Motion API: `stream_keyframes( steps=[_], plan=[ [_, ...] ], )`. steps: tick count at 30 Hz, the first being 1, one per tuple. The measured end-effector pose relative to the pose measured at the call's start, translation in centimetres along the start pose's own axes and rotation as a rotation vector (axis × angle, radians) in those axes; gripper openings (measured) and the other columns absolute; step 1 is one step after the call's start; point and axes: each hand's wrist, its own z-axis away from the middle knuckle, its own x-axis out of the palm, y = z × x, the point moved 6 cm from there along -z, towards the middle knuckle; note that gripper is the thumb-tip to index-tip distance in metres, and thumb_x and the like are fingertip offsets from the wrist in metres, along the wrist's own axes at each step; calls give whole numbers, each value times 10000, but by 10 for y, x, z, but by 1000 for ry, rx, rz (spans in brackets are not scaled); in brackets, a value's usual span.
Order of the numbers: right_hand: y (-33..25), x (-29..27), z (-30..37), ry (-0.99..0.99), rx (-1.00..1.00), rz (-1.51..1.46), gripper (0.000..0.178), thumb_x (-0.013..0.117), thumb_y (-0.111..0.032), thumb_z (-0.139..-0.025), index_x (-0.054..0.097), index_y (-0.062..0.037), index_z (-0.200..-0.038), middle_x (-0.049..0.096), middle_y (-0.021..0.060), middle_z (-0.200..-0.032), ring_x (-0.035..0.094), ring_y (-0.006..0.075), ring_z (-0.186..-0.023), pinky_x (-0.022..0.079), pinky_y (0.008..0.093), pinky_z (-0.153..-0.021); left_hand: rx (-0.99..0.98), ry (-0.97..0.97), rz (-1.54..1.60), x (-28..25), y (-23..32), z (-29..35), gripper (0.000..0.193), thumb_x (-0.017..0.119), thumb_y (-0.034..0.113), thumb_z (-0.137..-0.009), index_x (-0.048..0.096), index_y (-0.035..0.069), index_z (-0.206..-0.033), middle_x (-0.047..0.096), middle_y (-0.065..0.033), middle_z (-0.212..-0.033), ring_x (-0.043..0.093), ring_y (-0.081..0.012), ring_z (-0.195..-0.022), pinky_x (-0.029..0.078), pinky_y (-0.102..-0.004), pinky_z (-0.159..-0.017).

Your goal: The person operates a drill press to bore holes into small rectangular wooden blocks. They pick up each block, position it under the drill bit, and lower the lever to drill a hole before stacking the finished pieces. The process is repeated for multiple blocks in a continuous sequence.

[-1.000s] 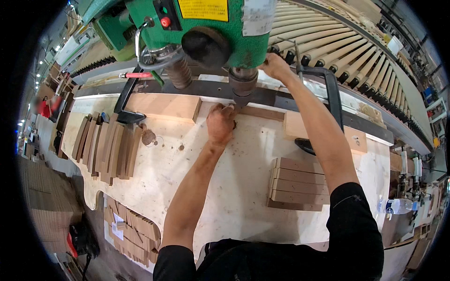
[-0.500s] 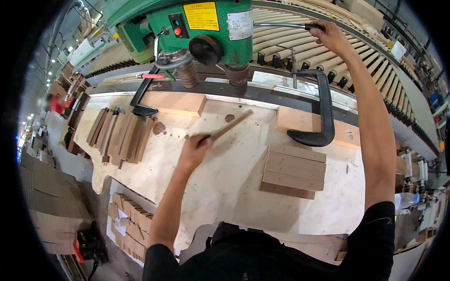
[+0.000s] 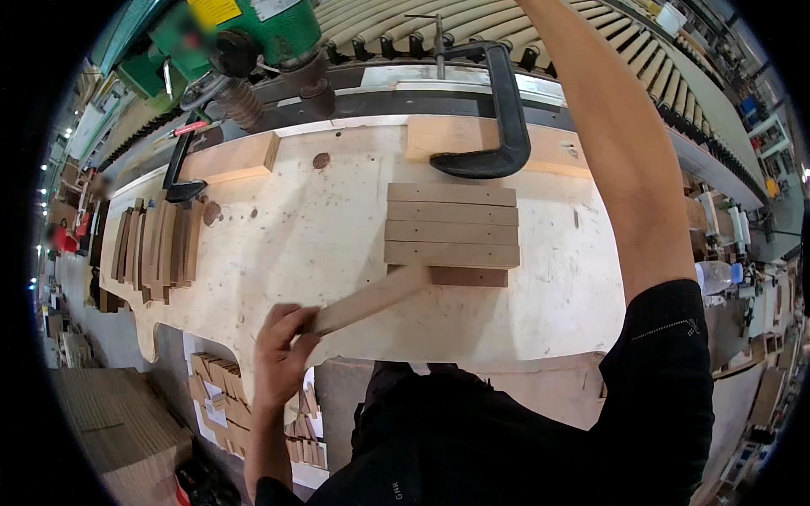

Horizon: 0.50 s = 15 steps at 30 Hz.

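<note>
My left hand, closed around one end, holds a flat light-brown wooden strip. The strip slants up to the right over the pale work board, its far tip slightly blurred and overlapping the near edge of a stack of strips. Several strips in that stack lie side by side with small dark holes in them. From the right my right forearm stretches to the upper edge, where the hand is cut off. At the upper left stands a green drill press, partly out of view.
A black clamp presses on a wooden block at the back. Another clamp and block sit further left, near a row of strips. Rollers run behind; a carton of wood pieces stands below.
My left hand has drawn the strip nearer to me, toward the stack. The view has shifted, so the drill press sits further left and my right hand has left the picture.
</note>
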Motion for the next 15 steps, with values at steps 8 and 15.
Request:
stream_keyframes(
  steps=[8,15],
  plan=[
    [6,-1,-7,149,-221,188,318,633,-290,-844,683,-11,-990,685,190,-812,656,297,-707,512,425,-672,475,38,-388,79,18,-39,400,728,25,-759,644,61,-1149,591,-138,-1084,621,-307,-911,558,-386,-762],
    [26,9,10,-21,42,-97,478,597,-314,-962,518,22,-1292,629,92,-779,572,150,-631,481,347,-571,468,179,-227,87,6,-48,318,730,20,-759,638,37,-1063,614,-139,-1121,636,-311,-978,565,-393,-784]
  ],
)
